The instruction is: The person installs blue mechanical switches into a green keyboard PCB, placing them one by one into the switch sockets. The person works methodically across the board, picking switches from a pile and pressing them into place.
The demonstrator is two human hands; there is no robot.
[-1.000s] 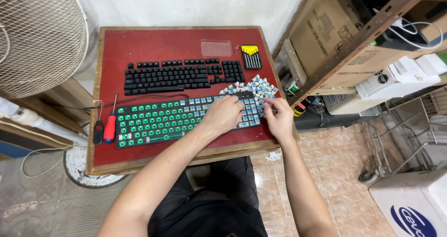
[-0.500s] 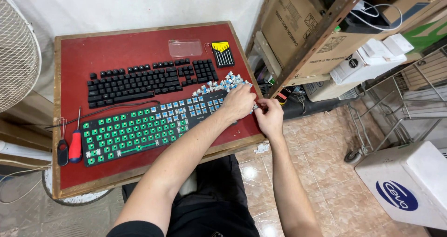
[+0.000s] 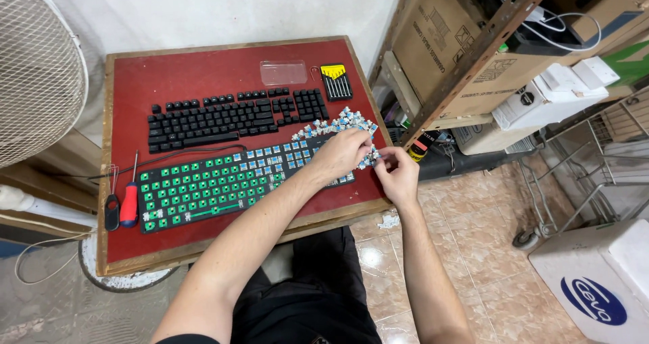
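We are working at the right end of the stripped keyboard (image 3: 230, 185), the one w/ green and blue switches showing, lying on the front half of the red bench (image 3: 203, 70). A loose heap of blue key switches (image 3: 338, 122) is sitting just beyond that end, touching the board's far right corner. Our left hand (image 3: 340, 153) is resting over the board's right end, fingers curled down; it is hiding whatever it may be gripping, so we cannot tell its hold. Our right hand (image 3: 397, 175) is hovering at the bench's right edge, just beside the left, thumb and forefinger pinched tog. on a small switch-like part, too small to id. for certain.

Behind the stripped board, a black keyboard (image 3: 236, 117) w/ caps fitted is lying parallel. Beyond it: a clear plastic lid (image 3: 284, 72) and a yellow-topped screwdriver set (image 3: 335, 81). At the bench's left front, a red-handled screwdriver (image 3: 129, 202) is lying beside a black-handled tool (image 3: 111, 211). A fan grille (image 3: 34, 66) is standing to the left.
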